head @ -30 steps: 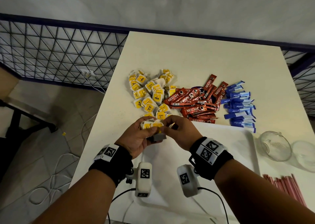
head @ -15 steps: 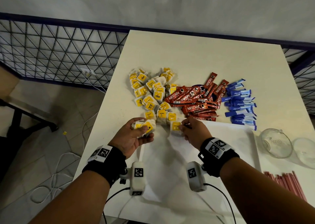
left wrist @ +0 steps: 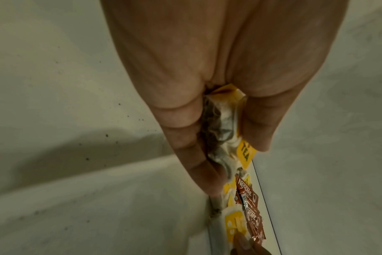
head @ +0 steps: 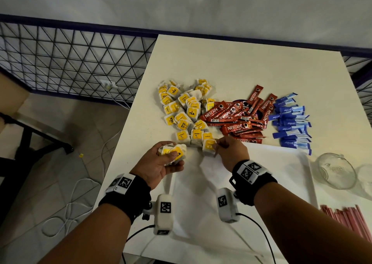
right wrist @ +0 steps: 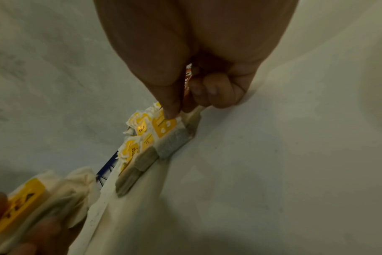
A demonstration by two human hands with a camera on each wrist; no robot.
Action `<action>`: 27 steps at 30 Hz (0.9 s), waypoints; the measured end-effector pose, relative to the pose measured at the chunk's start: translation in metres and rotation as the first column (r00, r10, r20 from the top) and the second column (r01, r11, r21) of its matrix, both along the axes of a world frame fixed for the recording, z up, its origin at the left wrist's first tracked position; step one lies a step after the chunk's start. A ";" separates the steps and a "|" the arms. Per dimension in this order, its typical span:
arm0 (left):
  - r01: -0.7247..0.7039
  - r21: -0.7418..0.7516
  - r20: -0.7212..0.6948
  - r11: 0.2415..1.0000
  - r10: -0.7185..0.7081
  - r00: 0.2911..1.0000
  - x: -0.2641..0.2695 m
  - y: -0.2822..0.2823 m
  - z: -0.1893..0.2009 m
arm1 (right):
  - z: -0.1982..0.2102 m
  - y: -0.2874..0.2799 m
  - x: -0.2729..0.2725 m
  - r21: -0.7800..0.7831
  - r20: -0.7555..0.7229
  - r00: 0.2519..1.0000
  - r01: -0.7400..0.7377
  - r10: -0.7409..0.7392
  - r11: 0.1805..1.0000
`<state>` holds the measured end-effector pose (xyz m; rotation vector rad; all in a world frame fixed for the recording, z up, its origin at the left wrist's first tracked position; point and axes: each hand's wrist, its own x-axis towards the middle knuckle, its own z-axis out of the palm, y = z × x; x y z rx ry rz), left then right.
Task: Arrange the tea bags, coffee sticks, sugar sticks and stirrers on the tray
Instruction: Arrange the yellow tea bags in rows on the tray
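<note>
The left hand (head: 161, 163) clasps a small stack of yellow-labelled tea bags (head: 172, 153); the right hand (head: 229, 153) pinches another tea bag (head: 209, 146) at the white rectangular tray's (head: 281, 175) 12 o'clock rim. Red coffee sticks (head: 237, 119), blue sugar sticks (head: 289, 123) and pink stirrers (head: 346, 219) lie unsorted on the surface.

A white table (head: 231, 62) carries, mid-surface, tea bags (head: 184, 111), coffee sticks (head: 239, 121) and sugar sticks (head: 290, 123); a white tray (head: 281, 173) fills the near edge, glass jars (head: 336, 172) and stirrers (head: 346, 217) at right.
</note>
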<state>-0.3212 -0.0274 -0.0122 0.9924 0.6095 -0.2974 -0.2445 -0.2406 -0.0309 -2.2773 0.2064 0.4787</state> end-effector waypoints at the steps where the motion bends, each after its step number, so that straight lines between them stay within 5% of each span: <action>1: 0.002 0.000 0.001 1.000 -0.002 1.000 0.000 0.000 0.000 | 0.001 0.001 0.000 -0.013 -0.005 1.000 0.002 -0.002 1.000; 8: 0.017 0.004 0.005 1.000 -0.017 1.000 -0.001 -0.001 0.002 | 0.003 0.003 -0.001 -0.040 0.102 0.995 0.000 0.004 0.999; 11: 0.019 0.002 0.001 1.000 -0.019 1.000 -0.002 0.000 0.001 | 0.003 0.003 -0.002 -0.082 0.214 0.960 -0.168 0.182 0.982; 15: 0.033 0.015 0.012 0.999 -0.034 0.999 -0.002 -0.003 0.003 | 0.001 0.006 -0.002 -0.186 0.169 0.926 -0.306 0.337 0.934; 19: 0.053 0.027 0.017 0.998 -0.053 0.998 0.000 -0.004 0.007 | 0.019 0.017 -0.005 -0.021 0.386 0.860 -0.355 0.335 0.935; 23: 0.128 0.042 0.030 0.991 -0.129 0.991 0.002 -0.004 0.014 | 0.044 0.036 -0.010 0.108 0.413 0.760 -0.588 0.502 0.802; 27: 0.154 0.055 0.043 0.987 -0.156 0.987 0.006 -0.006 0.018 | 0.049 0.038 -0.008 0.064 0.397 0.743 -0.608 0.539 0.791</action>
